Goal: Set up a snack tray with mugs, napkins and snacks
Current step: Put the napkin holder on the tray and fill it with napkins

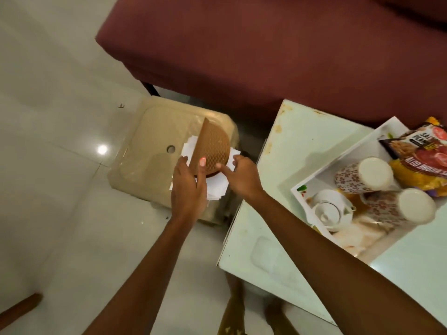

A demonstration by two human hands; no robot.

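White paper napkins [219,189] are standing in a brown semicircular lattice holder [214,146] on a beige plastic stool [145,131]. Left hand [187,189] is gripping the holder's edge; right hand [242,180], fingers curled, is pinching the napkins.

Left hand [187,187], right hand [242,180] — napkin holder [212,146]

In front of you a cream stool [154,131] stands on the pale tiled floor [48,189]. On its near right corner sits the brown napkin holder [212,146] with white napkins [217,187]. To your right, the white table [302,131] bears the tray [338,163] on its far side.
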